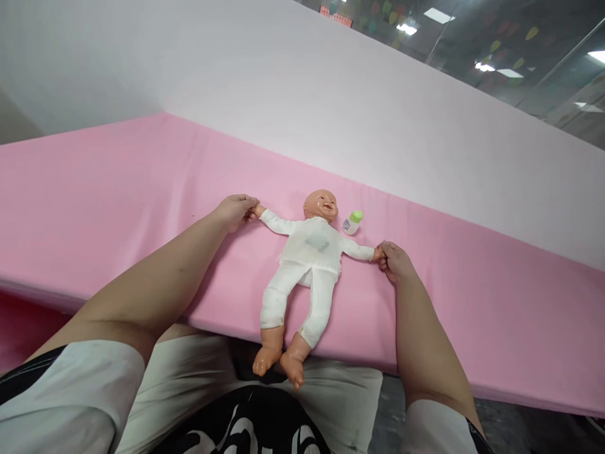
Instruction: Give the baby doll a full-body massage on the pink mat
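A baby doll (312, 246) with a white cloth body lies on its back, its bare plastic feet hanging past the near edge of the pink padded surface. Both of its arms are stretched out to the sides. My left hand (236, 211) is closed around the doll's hand on the left. On the other side, my right hand (396, 261) pinches the doll's other hand between thumb and fingers. A small bottle (352, 223) with a light green cap lies beside the doll's head, touched by neither hand.
The pink padded surface (118, 189) runs across the view and meets a white wall (283, 82) behind the doll. Above the wall, glass (472, 57) reflects ceiling lights. My legs are against the near edge.
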Tool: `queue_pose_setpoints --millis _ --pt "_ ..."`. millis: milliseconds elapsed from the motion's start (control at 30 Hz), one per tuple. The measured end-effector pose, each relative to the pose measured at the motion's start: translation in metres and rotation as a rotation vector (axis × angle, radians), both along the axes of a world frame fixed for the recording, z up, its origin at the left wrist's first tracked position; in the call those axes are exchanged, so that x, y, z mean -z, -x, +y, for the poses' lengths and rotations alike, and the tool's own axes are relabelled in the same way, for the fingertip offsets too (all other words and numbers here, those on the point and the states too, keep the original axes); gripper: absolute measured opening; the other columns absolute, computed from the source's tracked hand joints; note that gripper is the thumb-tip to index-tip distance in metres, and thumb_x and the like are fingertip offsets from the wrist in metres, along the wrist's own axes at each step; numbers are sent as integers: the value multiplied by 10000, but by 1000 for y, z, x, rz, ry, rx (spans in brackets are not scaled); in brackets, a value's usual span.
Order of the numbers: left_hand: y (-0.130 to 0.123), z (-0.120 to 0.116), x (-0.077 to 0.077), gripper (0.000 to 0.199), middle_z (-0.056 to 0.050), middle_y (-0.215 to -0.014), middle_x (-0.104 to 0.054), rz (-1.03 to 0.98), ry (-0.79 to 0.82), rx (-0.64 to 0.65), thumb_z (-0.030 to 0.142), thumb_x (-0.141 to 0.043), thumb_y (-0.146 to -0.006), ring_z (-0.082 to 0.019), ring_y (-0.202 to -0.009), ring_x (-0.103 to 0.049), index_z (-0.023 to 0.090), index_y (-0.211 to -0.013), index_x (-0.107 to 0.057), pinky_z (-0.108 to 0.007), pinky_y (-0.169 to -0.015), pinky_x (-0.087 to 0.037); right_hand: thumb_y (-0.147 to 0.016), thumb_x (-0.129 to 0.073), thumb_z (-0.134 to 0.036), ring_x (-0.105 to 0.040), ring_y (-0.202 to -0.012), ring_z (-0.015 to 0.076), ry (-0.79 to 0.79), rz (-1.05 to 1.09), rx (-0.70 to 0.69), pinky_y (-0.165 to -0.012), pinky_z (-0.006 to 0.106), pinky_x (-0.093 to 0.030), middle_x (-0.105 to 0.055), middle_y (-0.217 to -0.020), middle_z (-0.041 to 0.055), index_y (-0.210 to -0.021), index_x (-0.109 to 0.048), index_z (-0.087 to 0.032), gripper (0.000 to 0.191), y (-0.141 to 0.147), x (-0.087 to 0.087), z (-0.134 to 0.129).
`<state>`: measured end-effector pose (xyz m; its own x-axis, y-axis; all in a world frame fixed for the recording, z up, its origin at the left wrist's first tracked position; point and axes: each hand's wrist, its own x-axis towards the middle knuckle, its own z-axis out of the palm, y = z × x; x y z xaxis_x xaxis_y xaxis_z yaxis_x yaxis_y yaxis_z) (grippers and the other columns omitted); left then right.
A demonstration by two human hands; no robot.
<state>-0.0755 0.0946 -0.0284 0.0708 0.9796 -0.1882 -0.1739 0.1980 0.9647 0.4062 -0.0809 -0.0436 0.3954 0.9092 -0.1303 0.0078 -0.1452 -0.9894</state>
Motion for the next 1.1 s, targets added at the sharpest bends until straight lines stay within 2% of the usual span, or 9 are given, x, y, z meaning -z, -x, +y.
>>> queue_pose_setpoints --millis 100,267,400,500,633,733,933,1033,1100 --pt "0 0 0 27 -78 -668 -668 -7 17 -16 89 -728 -848 -125 -478 -569 110 -864 -725 -258 -506 -502 -810 -839 -455 -396 -460 71 7 18 21 -382 177 -316 -567 -601 -26 -930 -717 -195 311 0 -1 -1" --pt "1 3 2 134 -67 -641 -662 -18 30 -10 37 -626 -859 -125 -473 -590 93 -930 -725 -230 -496 -533 -755 -850 -281 -484 -542 77 -12 142 -8 -440 185 -398 -656 -762 13 -1070 -759 -187 341 -1 -5 -4" --pt "2 3 3 218 -69 -672 -680 -24 19 16 -16 -690 -777 -120 -488 -604 94 -961 -723 -227 -509 -538 -678 -902 -215 -550 -611 85 -28 192 -52 -512 192 -482 -663 -823 15 -1069 -762 -187 417 -3 -7 -6" --pt "1 2 3 250 -65 -700 -693 -6 -5 26 -12 -732 -737 -106 -490 -592 102 -958 -730 -211 -484 -495 -637 -934 -221 -551 -600 82 -19 153 -71 -497 183 -470 -649 -801 -2 -1027 -745 -194 434 -2 -7 -7" --pt "1 1 4 153 -37 -653 -653 42 -58 25 64 -782 -723 -97 -473 -548 127 -849 -723 -201 -408 -359 -612 -970 -298 -463 -509 60 -6 87 -70 -409 159 -339 -583 -687 -40 -889 -664 -201 424 2 -8 -5" --pt "0 4 6 130 -26 -619 -625 62 -75 15 124 -813 -720 -94 -458 -510 146 -766 -694 -211 -397 -322 -639 -978 -406 -380 -464 47 3 70 -31 -376 156 -256 -508 -609 -64 -794 -585 -210 466 6 -9 -4" --pt "0 8 9 77 -50 -658 -660 68 -70 -12 196 -790 -787 -97 -459 -500 142 -800 -736 -228 -414 -337 -795 -858 -590 -272 -419 44 -8 39 -1 -353 173 -210 -407 -524 -78 -769 -603 -208 460 9 -7 -1" --pt "-1 8 8 82 -62 -695 -684 68 -46 -31 148 -757 -799 -104 -475 -532 131 -877 -772 -237 -444 -385 -830 -834 -530 -262 -426 40 -17 54 7 -356 164 -220 -446 -530 -60 -805 -659 -191 383 5 -4 0" --pt "-1 7 7 87 -63 -692 -682 62 -20 -34 112 -735 -806 -112 -488 -556 129 -882 -772 -242 -472 -424 -821 -845 -461 -310 -446 44 -17 68 14 -367 157 -257 -524 -576 -33 -872 -700 -184 316 3 -3 0"
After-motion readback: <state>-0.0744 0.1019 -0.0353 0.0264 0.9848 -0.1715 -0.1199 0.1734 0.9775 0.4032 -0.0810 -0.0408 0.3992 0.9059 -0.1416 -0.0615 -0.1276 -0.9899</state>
